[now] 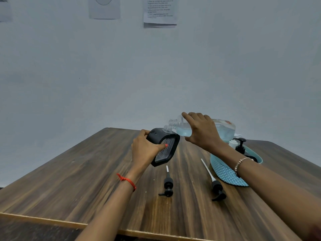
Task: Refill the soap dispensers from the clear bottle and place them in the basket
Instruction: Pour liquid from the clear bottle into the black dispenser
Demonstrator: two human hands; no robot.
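My left hand point(145, 150) grips a black soap dispenser point(165, 146) with a clear textured front, held tilted above the table, its clear threaded neck open and pointing up-right. My right hand point(202, 132) holds the clear bottle point(224, 129) of pale blue liquid tipped on its side, its open mouth close to the dispenser's neck. A blue woven basket point(225, 173) stands at the right under my right forearm, holding a black pump dispenser point(240, 145) and a white one point(232, 143). Two black pump heads with white tubes lie on the table: one in the middle point(168, 186), one nearer the basket point(216, 186).
The wooden table point(86, 180) runs to a pale wall at the back, with its front edge near the bottom of the view. Printed sheets point(159, 11) hang high on the wall.
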